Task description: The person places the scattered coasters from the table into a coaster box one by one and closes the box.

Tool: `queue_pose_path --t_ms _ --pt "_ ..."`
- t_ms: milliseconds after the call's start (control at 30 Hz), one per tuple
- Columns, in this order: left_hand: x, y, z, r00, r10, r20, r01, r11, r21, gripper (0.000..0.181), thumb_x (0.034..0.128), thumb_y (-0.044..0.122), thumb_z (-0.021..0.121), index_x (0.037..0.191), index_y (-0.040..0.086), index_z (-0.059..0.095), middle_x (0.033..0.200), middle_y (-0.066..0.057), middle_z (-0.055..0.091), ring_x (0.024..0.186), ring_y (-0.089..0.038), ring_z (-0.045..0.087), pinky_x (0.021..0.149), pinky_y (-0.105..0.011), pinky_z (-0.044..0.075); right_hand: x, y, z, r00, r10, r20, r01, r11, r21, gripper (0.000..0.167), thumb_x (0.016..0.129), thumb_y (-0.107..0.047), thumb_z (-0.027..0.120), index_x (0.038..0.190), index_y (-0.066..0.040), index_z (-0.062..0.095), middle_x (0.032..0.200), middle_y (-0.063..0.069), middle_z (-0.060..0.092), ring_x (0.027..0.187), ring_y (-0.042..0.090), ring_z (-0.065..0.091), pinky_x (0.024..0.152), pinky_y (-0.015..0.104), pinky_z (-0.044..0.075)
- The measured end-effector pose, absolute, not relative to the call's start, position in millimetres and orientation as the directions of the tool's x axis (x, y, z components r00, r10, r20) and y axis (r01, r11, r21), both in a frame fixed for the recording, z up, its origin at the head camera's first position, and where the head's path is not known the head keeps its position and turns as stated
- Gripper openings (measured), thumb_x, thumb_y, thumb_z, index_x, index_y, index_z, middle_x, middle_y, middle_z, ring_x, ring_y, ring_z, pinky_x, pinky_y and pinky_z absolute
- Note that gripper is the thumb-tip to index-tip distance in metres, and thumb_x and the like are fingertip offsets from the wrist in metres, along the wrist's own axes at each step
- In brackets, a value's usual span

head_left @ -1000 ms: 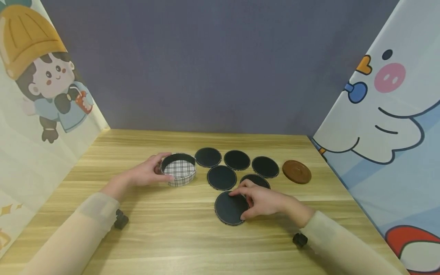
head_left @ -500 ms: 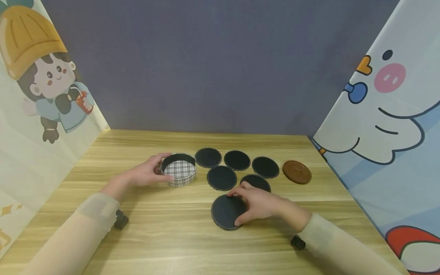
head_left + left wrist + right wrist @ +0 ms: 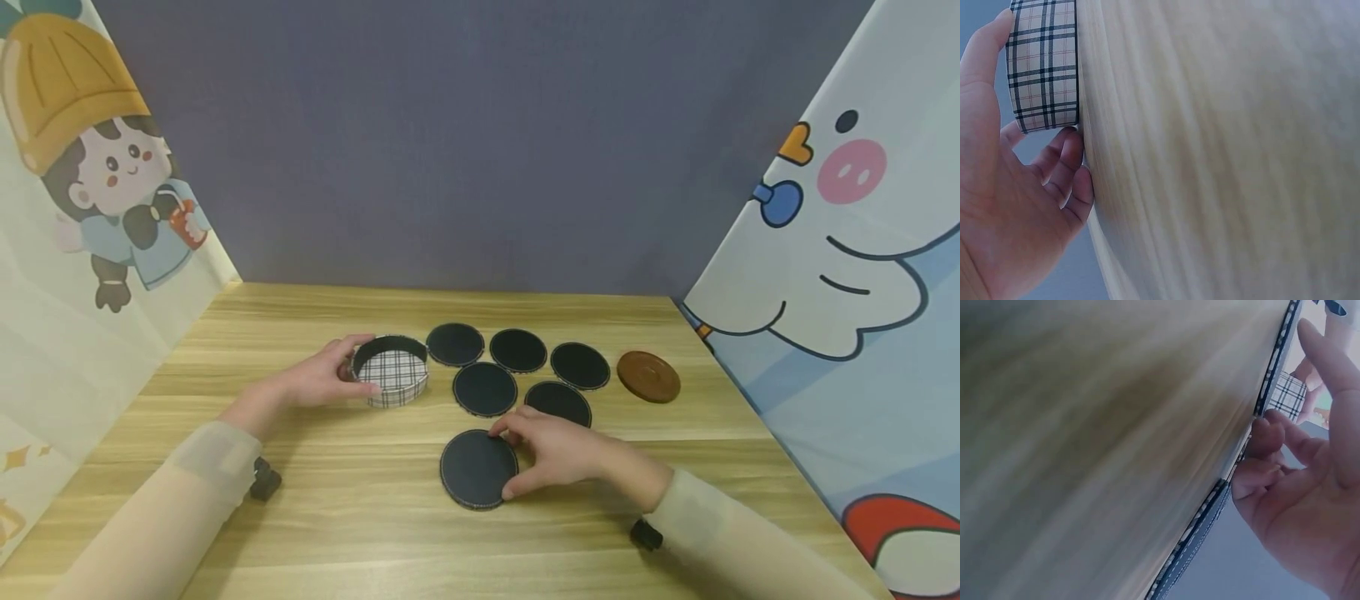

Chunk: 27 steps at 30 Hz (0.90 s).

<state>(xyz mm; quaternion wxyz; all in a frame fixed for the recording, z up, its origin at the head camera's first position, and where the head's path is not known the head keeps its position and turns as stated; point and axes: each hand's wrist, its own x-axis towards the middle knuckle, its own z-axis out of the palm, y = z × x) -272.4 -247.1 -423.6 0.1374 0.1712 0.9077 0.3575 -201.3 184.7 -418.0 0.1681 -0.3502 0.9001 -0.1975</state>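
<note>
My left hand (image 3: 318,379) grips the round plaid coaster holder (image 3: 405,392) from its left side, thumb at the front wall. In the left wrist view, fingers curl below the plaid wall of this holder (image 3: 1044,69). A round black coaster (image 3: 476,471) with a stitched rim lies on the table at the front. My right hand (image 3: 558,457) holds it by the right edge, thumb at the near rim and fingers at the far rim. The right wrist view has the coaster's rim (image 3: 1277,356) edge-on between thumb and fingers.
Behind lie several more black coasters, among them one (image 3: 484,389) in the middle and one (image 3: 558,402) just beyond my right hand. A brown round lid-like disc (image 3: 648,377) sits at the far right. A grey panel (image 3: 465,150) rises behind the wooden table (image 3: 360,533).
The right hand has slid the held coaster left and slightly toward the front, away from the other coasters. My left hand and the holder have stayed in place.
</note>
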Motion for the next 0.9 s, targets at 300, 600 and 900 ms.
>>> queue_pose_path --t_ms 300,600,900 --pt "-273 -248 -424 -0.904 0.409 -0.123 0.219 0.691 0.689 0.108 0.0949 0.052 0.085 0.175 0.016 0.022 0.146 -0.027 0.046 0.125 -0.038 0.060 0.106 -0.057 0.056 -201 169 -418 -0.635 -0.762 -0.127 -0.659 0.620 -0.427 0.098 0.078 -0.061 0.096 0.160 -0.026 0.056 0.148 -0.003 0.049 0.133 0.017 0.047 0.112 0.042 0.047" --pt "-273 -247 -425 -0.906 0.407 -0.116 0.220 0.688 0.691 0.108 0.0947 0.052 0.085 0.175 0.017 0.022 0.147 -0.028 0.045 0.125 -0.038 0.061 0.105 -0.056 0.056 -198 160 -416 -0.619 -0.770 -0.157 -0.677 0.624 -0.390 0.100 0.077 -0.061 0.096 0.162 -0.030 0.053 0.154 -0.003 0.049 0.138 0.018 0.045 0.115 0.044 0.045" --pt "-272 -246 -424 -0.905 0.407 -0.121 0.215 0.686 0.696 0.109 0.0947 0.053 0.085 0.175 0.017 0.021 0.148 -0.028 0.045 0.127 -0.040 0.060 0.108 -0.061 0.054 -196 156 -414 -0.604 -0.782 -0.154 -0.699 0.613 -0.369 0.096 0.078 -0.054 0.096 0.161 -0.030 0.054 0.152 -0.004 0.049 0.136 0.016 0.043 0.114 0.043 0.045"
